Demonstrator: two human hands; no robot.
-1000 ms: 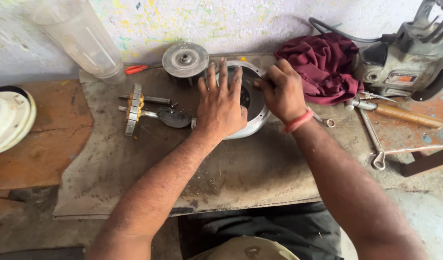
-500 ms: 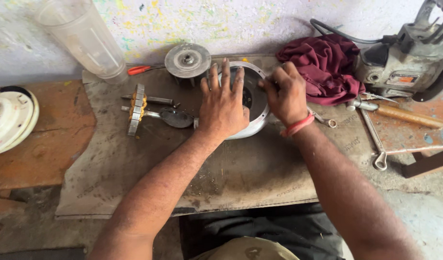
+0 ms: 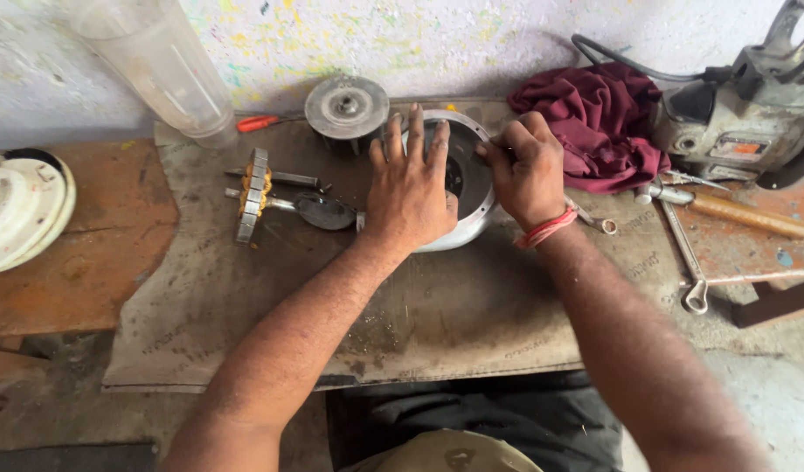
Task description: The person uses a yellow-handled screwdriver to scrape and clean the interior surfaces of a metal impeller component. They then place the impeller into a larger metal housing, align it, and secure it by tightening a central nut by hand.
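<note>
Left of round white metal motor housing (image 3: 472, 205): wound armature with shaft (image 3: 255, 194), removed, loose. Left hand (image 3: 411, 188) flat, fingers spread, pressing housing. Right hand (image 3: 526, 170) curled at rim; contents indiscernible. Grey disc (image 3: 347, 107) behind, unfitted. Assembly judged incomplete.

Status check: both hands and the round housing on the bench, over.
Left hand flat on white round housing. Right hand closed at its rim; what it holds is unclear. Wound rotor lies left, apart.
</note>
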